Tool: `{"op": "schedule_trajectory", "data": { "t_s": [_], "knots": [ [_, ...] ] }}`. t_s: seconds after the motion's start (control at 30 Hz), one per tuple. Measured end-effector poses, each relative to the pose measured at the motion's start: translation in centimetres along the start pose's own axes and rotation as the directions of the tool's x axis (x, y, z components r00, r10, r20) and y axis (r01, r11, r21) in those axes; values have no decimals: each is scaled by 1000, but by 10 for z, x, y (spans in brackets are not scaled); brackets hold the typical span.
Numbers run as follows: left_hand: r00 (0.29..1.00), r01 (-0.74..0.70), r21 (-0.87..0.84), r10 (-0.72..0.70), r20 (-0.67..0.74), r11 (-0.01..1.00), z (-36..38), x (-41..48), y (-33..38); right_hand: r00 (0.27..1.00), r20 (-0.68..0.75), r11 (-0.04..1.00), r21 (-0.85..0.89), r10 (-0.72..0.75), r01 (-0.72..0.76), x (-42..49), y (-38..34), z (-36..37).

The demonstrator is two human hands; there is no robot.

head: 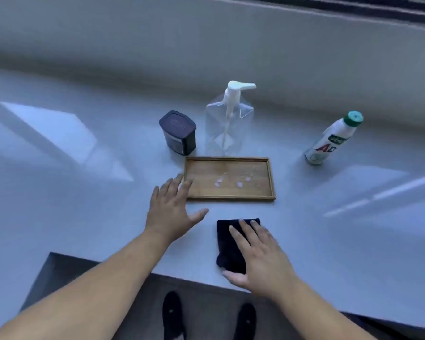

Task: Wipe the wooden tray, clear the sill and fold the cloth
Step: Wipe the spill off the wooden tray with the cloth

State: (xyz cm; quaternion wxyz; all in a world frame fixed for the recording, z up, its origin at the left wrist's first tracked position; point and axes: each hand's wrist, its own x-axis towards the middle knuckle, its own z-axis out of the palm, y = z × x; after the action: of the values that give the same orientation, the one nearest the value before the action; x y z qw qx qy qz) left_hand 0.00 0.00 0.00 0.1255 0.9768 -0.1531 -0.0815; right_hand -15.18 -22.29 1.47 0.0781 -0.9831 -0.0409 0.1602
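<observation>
A wooden tray (263, 179) lies flat on the pale sill, with a few pinkish smears on its floor. My left hand (173, 209) is spread flat, fingertips touching the tray's left end. A dark folded cloth (227, 246) lies in front of the tray near the sill's front edge. My right hand (260, 256) rests flat on the cloth's right half, fingers apart, thumb at its near corner.
Behind the tray stand a dark lidded jar (178, 132) and a clear pump bottle (227, 121). A white spray can with a green cap (333, 139) stands at the right. The sill's front edge (182, 278) runs below my hands; the floor and two dark shoes show beneath.
</observation>
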Motion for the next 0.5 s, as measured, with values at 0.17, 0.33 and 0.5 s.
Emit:
{"op": "schedule_trajectory", "data": {
  "t_s": [0.17, 0.33, 0.5],
  "knots": [
    [994, 108, -52, -109, -26, 993, 22, 16, -10, 998, 57, 999, -45, 10, -8, 2, 4, 17],
    [983, 162, -106, -170, -65, 981, 34, 29, -15, 982, -105, 940, 321, 159, -118, 6, 9, 3],
    [974, 177, -121, -191, -119, 977, 42, 33, -20, 777, -323, 591, 803, 541, -78, 25, 25, -55]
  ]
}}
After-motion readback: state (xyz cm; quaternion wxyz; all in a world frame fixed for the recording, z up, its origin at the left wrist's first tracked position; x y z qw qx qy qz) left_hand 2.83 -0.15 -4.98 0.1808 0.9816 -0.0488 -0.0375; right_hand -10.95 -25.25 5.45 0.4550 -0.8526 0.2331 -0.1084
